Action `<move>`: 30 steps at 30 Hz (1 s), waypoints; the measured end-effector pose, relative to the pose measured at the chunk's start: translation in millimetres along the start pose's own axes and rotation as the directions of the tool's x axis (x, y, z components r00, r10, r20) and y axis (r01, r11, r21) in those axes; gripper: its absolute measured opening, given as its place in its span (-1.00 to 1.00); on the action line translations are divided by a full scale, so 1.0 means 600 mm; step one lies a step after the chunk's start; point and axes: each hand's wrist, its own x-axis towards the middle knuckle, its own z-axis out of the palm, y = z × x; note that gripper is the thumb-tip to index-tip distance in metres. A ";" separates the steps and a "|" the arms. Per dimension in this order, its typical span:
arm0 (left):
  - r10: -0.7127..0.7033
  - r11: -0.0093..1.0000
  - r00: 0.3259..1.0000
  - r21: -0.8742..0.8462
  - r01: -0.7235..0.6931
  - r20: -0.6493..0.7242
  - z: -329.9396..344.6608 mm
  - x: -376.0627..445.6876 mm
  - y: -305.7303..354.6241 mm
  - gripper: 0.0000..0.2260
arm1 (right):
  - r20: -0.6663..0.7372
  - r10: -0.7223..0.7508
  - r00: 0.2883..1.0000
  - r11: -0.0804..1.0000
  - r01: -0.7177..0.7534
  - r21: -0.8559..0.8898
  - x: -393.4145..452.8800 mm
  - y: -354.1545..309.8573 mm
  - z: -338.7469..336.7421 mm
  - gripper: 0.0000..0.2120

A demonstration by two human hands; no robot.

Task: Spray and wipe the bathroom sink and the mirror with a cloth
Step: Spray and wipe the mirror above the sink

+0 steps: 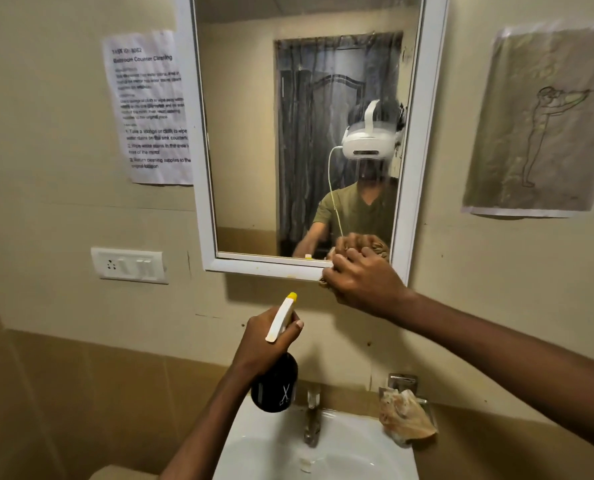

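Observation:
A white-framed mirror (pixel 302 133) hangs on the wall, its glass streaked. My right hand (pixel 361 282) presses a brownish cloth (pixel 380 245) against the mirror's lower right corner, the cloth mostly hidden behind my fingers. My left hand (pixel 264 344) grips a black spray bottle (pixel 275 382) with a white trigger head and yellow nozzle, held upright above the sink, nozzle toward the wall. The white sink (pixel 368 441) sits below with a metal tap (pixel 312 420) at its back.
A crumpled brown cloth (pixel 404 419) lies on a soap holder at the sink's right. A switch plate (pixel 129 265) is left of the mirror. A printed sheet (pixel 150 109) and a drawing (pixel 545 123) are taped to the wall.

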 end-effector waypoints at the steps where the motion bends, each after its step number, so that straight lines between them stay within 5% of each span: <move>1: -0.007 1.000 1.000 -0.002 0.007 -0.006 -0.002 -0.001 -0.005 -0.86 | 0.012 0.001 1.000 1.000 -0.001 0.004 0.016 -0.011 -0.001 -0.84; 12: 0.004 1.000 1.000 -0.017 -0.004 0.017 -0.015 0.009 -0.026 -0.86 | -0.045 -0.128 0.991 0.989 0.131 0.069 0.024 -0.008 0.013 -0.81; 26: -0.017 1.000 0.997 -0.012 0.016 -0.073 -0.062 0.025 -0.048 -0.76 | -0.066 -0.101 0.993 0.991 0.106 0.079 0.056 -0.022 0.026 -0.78; 30: -0.007 1.000 1.000 -0.014 0.007 -0.005 -0.071 0.029 -0.055 -0.81 | -0.054 -0.069 0.996 0.993 0.074 0.096 0.080 -0.039 0.026 -0.78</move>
